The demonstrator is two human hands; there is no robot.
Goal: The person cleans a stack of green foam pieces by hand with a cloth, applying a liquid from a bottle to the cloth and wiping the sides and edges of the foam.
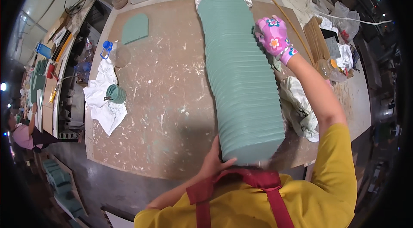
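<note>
A long row of pale green, round-ended panels (pixel 243 69) leans one against another, running from my body to the far side of the table. My left hand (pixel 214 159), bare, grips the near left corner of the row, its fingers along the side and its thumb over the front panel. Near the far end, my right hand (pixel 273 38) wears a pink flowered glove. Its fingers are curled against the row's right edge, and what they hold, if anything, is hidden. One loose green panel (pixel 135 28) lies flat at the far left of the table.
On the left, a green-stained cup (pixel 116 94) stands on a white cloth (pixel 103 116), near a clear jug with a blue cap (pixel 107 46). A crumpled cloth (pixel 297 107) and a thin stick (pixel 288 24) lie right of the row. Another person (pixel 26 133) works far left.
</note>
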